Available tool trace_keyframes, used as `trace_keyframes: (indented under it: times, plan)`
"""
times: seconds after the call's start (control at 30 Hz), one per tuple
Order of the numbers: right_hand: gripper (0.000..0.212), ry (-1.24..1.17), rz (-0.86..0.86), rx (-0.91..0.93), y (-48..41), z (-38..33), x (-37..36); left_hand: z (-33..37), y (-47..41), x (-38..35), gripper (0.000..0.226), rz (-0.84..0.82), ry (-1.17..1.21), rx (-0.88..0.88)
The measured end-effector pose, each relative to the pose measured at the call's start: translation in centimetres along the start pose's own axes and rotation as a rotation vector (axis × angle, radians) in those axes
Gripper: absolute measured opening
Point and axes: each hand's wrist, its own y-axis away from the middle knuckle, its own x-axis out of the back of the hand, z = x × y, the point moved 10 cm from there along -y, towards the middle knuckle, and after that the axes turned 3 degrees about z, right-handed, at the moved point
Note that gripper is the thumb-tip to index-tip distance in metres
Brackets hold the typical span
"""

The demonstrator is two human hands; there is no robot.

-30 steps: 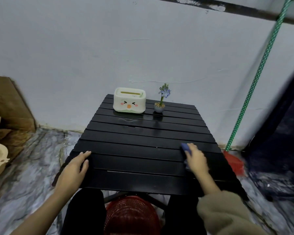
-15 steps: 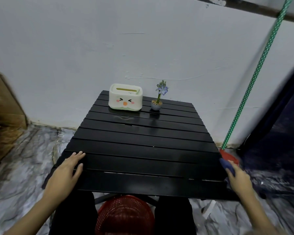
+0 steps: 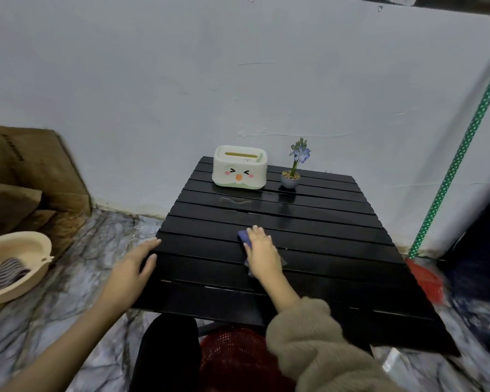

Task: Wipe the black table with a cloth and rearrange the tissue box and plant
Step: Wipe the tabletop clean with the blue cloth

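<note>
A black slatted table [image 3: 323, 241] stands against a white wall. At its far edge sits a white tissue box [image 3: 239, 167] with a cartoon face, and to its right a small potted plant [image 3: 293, 171] with a blue flower. My right hand [image 3: 262, 253] lies flat on a blue cloth [image 3: 244, 238], pressing it onto the middle of the table. The cloth is mostly hidden under the hand. My left hand [image 3: 132, 274] rests flat on the table's left edge with fingers spread, holding nothing.
A beige basin [image 3: 14, 264] with a striped cloth sits on the floor at left, by cardboard boxes [image 3: 25, 176]. A red basket [image 3: 235, 360] is under the table's near edge. A green dotted broom handle [image 3: 458, 154] with a red head leans at right.
My right hand swept the cloth out to the table's right edge and has come back left to the middle. The left hand stays on the left edge. The view has shifted.
</note>
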Motion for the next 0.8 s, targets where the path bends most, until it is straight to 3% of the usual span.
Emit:
trace_keyframes:
  times: [0.13,0.23,0.33,0.43,0.53,0.67,0.8]
  plan:
    - [0.044,-0.161,-0.213,0.372,4.8,-12.4,-5.5,0.4,-0.2,0.8,0.035,0.003,-0.001,-0.023]
    - [0.044,-0.265,-0.338,0.563,9.4,-14.3,-5.5,0.2,-0.3,1.1,0.035,0.005,0.013,-0.027]
    - [0.042,-0.289,-0.319,0.507,9.0,-8.0,-3.2,0.2,-0.1,1.7,0.034,0.025,0.049,-0.056]
    - [0.039,-0.256,-0.148,0.25,4.6,1.1,0.4,-1.1,-0.1,1.9,0.035,0.025,0.054,-0.023]
    - [0.038,-0.184,0.008,0.038,0.3,4.6,2.0,-2.6,-0.1,2.0,0.035,0.015,0.027,0.043]
    - [0.038,-0.196,0.008,0.044,-3.1,-1.8,-2.0,-2.0,-0.5,2.0,0.036,0.007,0.04,0.015]
    - [0.036,-0.267,-0.15,0.258,-0.9,-13.5,-7.1,-1.5,-1.4,2.0,0.035,0.019,0.026,-0.015]
